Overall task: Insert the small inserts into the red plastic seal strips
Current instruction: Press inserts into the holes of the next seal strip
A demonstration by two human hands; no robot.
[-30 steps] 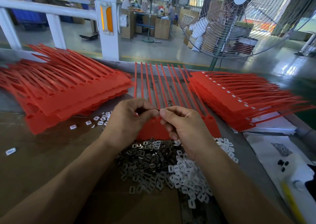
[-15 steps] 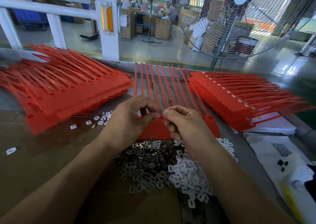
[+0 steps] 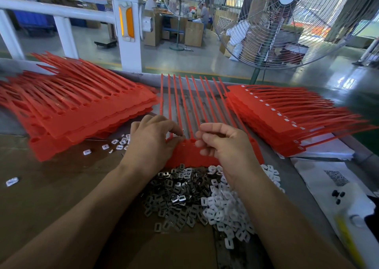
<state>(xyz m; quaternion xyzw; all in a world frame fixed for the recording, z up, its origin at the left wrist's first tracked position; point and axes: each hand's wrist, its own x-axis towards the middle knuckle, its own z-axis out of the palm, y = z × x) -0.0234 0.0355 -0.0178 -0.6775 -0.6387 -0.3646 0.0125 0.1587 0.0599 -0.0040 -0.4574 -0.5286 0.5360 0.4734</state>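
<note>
Head view, strip in hand: red seal strip sheet [image 3: 196,114] flat on the table, directly ahead, tails fanned away, socket row at the near end under both hands.
Left hand [image 3: 151,143]: fingertips pinched together at a socket near the sheet's left end, apparently pressing a small insert in; the insert itself too small to make out.
Right hand [image 3: 223,145]: fingers curled, thumb and forefinger closed on something small just above the socket row; contents hidden.
Sockets: at least two visible between the hands look open; the rest covered, so fill count unknown.
Supply: heap of metal inserts [image 3: 176,197] and heap of white inserts [image 3: 223,209] touching the sheet's near edge, both large.
Done, by judgement: right stack [image 3: 272,112] shows white pieces in its sockets, likely finished.
Left, by judgement: left stack [image 3: 82,112] shows bare holes, likely waiting; bigger than the right stack.
Strays: loose white pieces [image 3: 119,143] scattered beside the left stack.
Progress: early to middle, many sheets remaining.
</note>
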